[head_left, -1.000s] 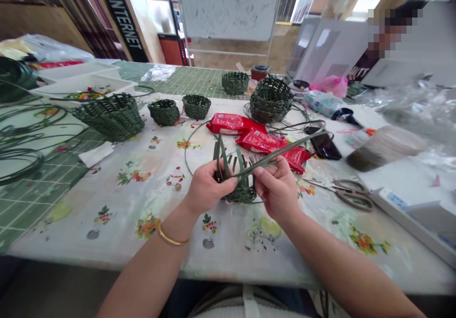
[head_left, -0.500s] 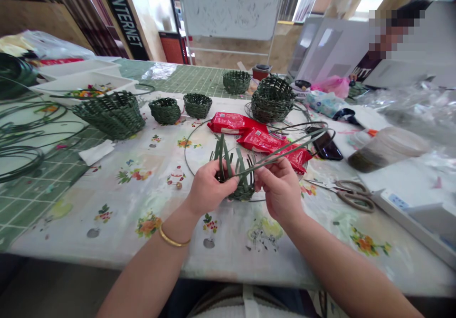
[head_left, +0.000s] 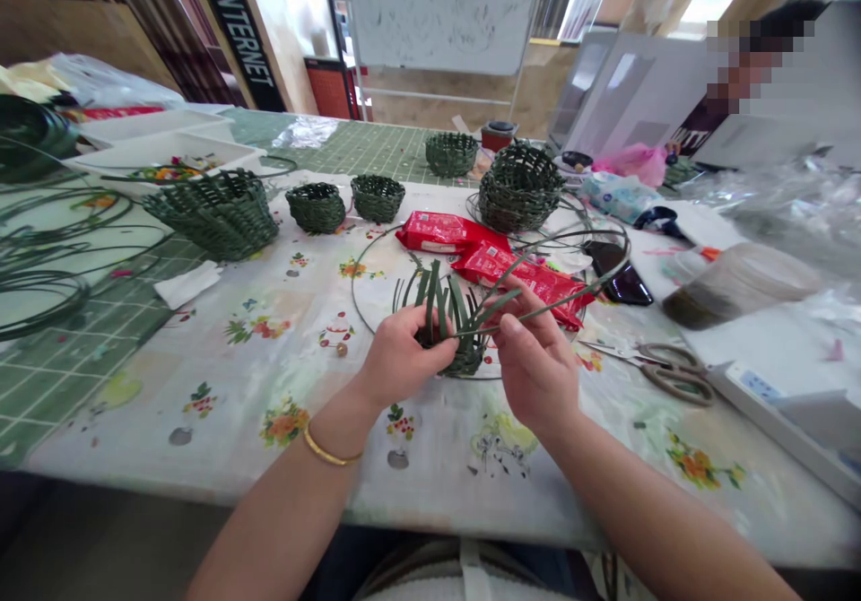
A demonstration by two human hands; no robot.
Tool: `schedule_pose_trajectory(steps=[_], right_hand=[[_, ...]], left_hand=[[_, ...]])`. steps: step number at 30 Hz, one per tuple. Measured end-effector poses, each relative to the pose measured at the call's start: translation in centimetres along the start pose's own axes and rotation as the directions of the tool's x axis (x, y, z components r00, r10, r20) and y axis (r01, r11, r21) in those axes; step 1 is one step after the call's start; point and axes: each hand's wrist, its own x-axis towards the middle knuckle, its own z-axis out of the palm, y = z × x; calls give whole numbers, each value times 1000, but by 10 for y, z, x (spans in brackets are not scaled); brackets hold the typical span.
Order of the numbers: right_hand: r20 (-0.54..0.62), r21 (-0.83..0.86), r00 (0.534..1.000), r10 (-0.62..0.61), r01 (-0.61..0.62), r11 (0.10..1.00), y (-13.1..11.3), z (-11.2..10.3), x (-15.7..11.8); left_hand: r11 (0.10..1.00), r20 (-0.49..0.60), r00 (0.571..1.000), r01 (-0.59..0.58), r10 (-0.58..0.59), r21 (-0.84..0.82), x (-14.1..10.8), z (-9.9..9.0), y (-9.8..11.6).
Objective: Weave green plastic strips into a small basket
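A partly woven dark green basket point(head_left: 464, 361) stands in front of me, its upright strips fanning out at the top. My left hand point(head_left: 407, 350) is closed on the basket's left side, thumb and fingers pinching its strips near the rim. On the right, my right hand point(head_left: 534, 350) grips a long thin green weaving strip point(head_left: 571, 298) between thumb and fingers. That strip runs from the basket's front past the right hand and loops back over the red packets. The basket's far side is partly hidden by my left hand and the uprights.
Two red packets point(head_left: 525, 280) lie just behind the basket. Scissors point(head_left: 663, 370), a black phone point(head_left: 617, 271) and a plastic tub point(head_left: 733, 283) are at right. Finished green baskets point(head_left: 315, 208) stand farther back; coils of strip point(head_left: 40, 291) lie at left. A person point(head_left: 746, 72) is at far right.
My right hand's fingers have spread and lifted a little around the strips. The strip's loop has swung wider to the right. My left hand stays on the basket.
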Motion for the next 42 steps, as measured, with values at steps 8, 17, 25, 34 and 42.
schedule_pose_trajectory(steps=[8,17,25,34,42], right_hand=[[-16,-153,995,95,-97,984,-4,-10,12],[30,-697,977,211,-130,705,-21,-25,24],[166,-982,986,5,165,93,-47,-31,23],[662,-705,612,-432,705,-81,-68,-21,-15],[655,-741,755,35,650,-168,-23,-11,6]], left_hand=[[994,48,999,19,-14,-106,2,-4,-4],[799,53,963,250,-265,-547,8,-7,2],[806,31,959,254,-282,-535,9,-11,0],[942,46,980,200,-194,-269,6,-10,-6],[947,80,989,142,-124,-287,4,-7,-5]])
